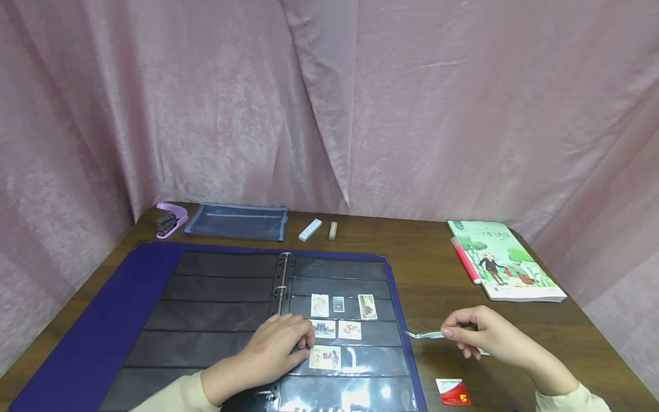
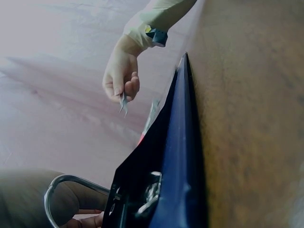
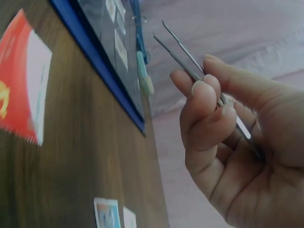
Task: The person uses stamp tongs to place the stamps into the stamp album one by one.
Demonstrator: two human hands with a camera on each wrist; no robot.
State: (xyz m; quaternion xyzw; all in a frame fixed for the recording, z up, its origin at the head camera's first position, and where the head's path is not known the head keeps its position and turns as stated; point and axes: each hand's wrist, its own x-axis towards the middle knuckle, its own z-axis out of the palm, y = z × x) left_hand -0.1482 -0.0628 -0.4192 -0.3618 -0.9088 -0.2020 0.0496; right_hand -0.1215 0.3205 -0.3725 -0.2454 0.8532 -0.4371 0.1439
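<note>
My right hand pinches metal tweezers over the table, right of the album. In the right wrist view the tweezers have their two tips apart with nothing between them. My left hand rests with loosely bent fingers on the open stamp album, over its ring binding. Beside its fingertips a stamp lies in a clear strip of the right page. Several more stamps, among them a small blue one, sit in the strips above. A red and white stamp lies on the table below my right hand.
Near the right hand, a stamp with a blue picture lies on the table. A green book with a red pen is at the right. Along the back are a purple stapler, a mesh pouch and a white block.
</note>
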